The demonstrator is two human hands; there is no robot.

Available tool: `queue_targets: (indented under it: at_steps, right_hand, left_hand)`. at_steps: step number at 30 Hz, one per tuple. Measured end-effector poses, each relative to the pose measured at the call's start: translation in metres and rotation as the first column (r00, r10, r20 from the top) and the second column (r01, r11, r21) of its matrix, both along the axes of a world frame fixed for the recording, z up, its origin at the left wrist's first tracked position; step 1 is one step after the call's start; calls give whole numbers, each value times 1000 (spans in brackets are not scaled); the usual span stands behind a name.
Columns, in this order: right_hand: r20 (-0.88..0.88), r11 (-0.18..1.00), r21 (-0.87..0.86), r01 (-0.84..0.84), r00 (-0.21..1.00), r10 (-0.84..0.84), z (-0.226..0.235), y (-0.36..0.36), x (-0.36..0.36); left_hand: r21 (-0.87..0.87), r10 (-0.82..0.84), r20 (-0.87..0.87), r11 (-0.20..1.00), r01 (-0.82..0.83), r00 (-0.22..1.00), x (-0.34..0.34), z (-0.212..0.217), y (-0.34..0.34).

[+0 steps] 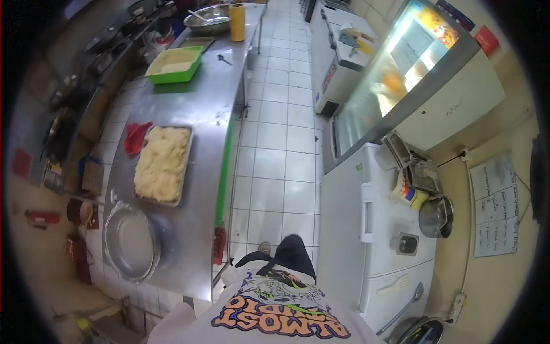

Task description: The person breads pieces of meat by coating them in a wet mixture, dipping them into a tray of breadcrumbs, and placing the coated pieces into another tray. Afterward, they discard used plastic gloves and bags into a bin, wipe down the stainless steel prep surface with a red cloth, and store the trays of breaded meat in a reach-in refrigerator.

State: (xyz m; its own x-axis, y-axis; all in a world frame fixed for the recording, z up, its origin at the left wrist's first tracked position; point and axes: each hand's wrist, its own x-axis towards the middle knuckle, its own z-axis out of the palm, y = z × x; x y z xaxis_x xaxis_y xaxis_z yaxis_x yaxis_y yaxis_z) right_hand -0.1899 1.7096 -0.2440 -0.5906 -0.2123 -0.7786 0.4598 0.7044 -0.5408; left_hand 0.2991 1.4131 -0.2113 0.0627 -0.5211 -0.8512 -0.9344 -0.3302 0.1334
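Note:
Neither of my hands shows; only my printed light shirt and dark trousers are in the lower middle. To my left, a steel table (197, 241) bears a metal tray (188, 166) filled with a pale, lumpy mass (161, 163) that looks like dough or mash. A red cloth (136, 138) lies beside the tray's left edge. Nearer to me on the table stands a wide round metal basin (130, 243). Farther along are a green rectangular tub (182, 73) with pale contents and a small dark spoon (224, 59).
A white chest freezer (344, 241) on my right carries metal containers, a pot (435, 218) and a ladle (409, 301). Beyond it stands a lit glass-door fridge (395, 80). A tiled floor aisle (275, 166) runs between. A large bowl (207, 22) and yellow cylinder (237, 23) stand at the table's far end.

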Motion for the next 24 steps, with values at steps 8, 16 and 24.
queue_targets:
  at_steps: [8,16,24]
  right_hand:
    - [-43,958,-62,-281,959,279,-23,-274,-185]
    - [-366,812,-512,-281,926,89,50,-689,-536]
    - [-925,956,-232,-181,346,-159,253,-985,-834]
  left_hand:
    - [-47,-1,-21,999,0,1000,-160,14,-174]
    - [-108,172,-79,978,-180,982,-330,39,-301]
    - [-111,353,-173,921,-375,919,-452,44,-413]
